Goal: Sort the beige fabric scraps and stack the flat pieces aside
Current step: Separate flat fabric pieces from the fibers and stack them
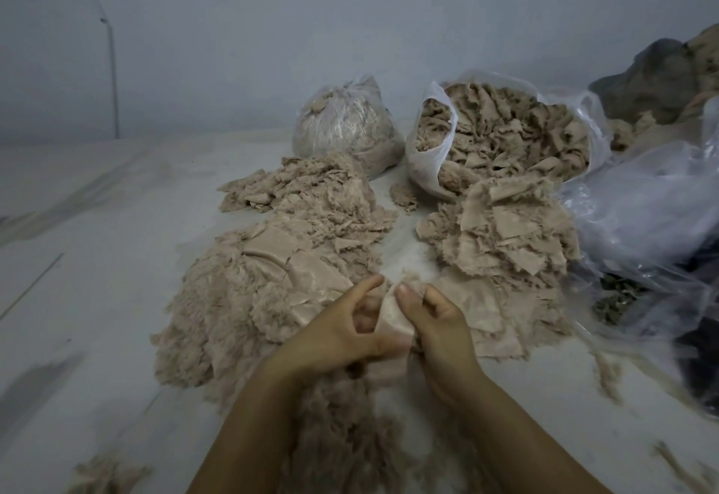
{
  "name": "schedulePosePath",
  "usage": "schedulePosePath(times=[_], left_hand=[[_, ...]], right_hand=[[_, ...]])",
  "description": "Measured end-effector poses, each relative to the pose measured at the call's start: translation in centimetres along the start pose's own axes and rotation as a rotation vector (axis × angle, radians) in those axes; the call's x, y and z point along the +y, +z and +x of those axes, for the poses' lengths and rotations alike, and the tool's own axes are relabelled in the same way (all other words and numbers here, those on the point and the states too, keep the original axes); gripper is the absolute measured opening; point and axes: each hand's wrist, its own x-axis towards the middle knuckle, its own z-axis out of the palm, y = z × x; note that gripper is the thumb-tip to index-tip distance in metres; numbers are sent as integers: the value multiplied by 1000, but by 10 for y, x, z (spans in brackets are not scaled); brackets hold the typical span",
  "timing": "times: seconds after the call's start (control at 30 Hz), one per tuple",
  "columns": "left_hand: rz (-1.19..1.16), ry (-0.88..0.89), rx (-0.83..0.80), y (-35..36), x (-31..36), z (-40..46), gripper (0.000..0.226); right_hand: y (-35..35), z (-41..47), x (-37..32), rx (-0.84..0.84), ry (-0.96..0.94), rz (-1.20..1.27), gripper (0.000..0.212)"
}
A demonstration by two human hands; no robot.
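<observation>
My left hand [342, 332] and my right hand [439, 330] meet at the centre and together pinch one beige fabric scrap [391, 318], thumbs on top. A big fluffy heap of beige scraps [249, 299] lies to the left with a few flat pieces [299, 260] on it. A pile of flatter scraps [502, 237] sits to the right, and a flat layer [490, 311] lies right of my right hand. More frayed scraps [350, 435] lie under my forearms.
An open plastic bag full of scraps [505, 135] and a tied bag [346, 120] stand at the back. Clear plastic sheeting [653, 221] and dark cloth [657, 77] crowd the right side. The pale floor [97, 260] spreads left; a wall stands behind.
</observation>
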Motion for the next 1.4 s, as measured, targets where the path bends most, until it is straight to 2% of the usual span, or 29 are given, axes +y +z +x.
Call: schedulePosePath(times=[0.03,0.1,0.2,0.27,0.37,0.43,0.5,0.6,0.67,0.73,0.8,0.87,0.93,1.03,1.1,1.17,1.23,1.3,1.4], left_hand=[[-18,28,25,8,-2,4,54],[-68,63,180,17,-6,9,17],[-387,-21,427,11,-8,10,30],[-466,-43,503,-3,-12,9,24],[-242,38,399,-11,-11,6,15],[-122,80,296,-4,-9,8,7],[45,124,197,3,-8,10,16],[125,97,76,6,-12,8,36],[-23,31,109,5,-13,7,52],[-266,-84,155,6,-13,8,56],[-394,-145,135,7,-14,10,58],[-465,-111,129,11,-13,11,42],[-548,-106,243,14,-11,14,27],[-431,-73,383,12,-9,17,18],[-304,-44,321,11,-7,16,18],[-168,-21,209,13,-3,14,21],[-136,-7,200,16,0,13,27],[-197,28,329,16,2,14,25],[-283,31,537,16,-4,19,36]], right_hand=[[2,-1,-2,-19,4,-16,30],[2,-1,-3,20,3,-88,40],[-11,0,0,85,82,-41,22],[-25,-2,-1,30,122,-102,26],[-31,-7,-6,-223,202,-459,52],[-26,-6,-7,-214,228,-493,61],[-21,-3,-8,-122,211,-378,58],[-18,0,-6,-32,154,-232,30],[-18,-2,-5,-10,134,-179,21],[-18,-3,-3,-65,141,-100,24],[-18,-4,-2,-137,156,-16,27],[-18,-5,0,-127,154,-10,28],[-20,-3,2,-37,155,-53,36],[-25,0,3,68,141,-171,47],[-26,3,2,62,128,-165,47],[-25,3,-1,-27,71,-217,43],[-22,3,-2,-84,-5,-323,37],[-20,2,-1,-61,-46,-319,23],[-16,3,0,1,-18,-228,25]])
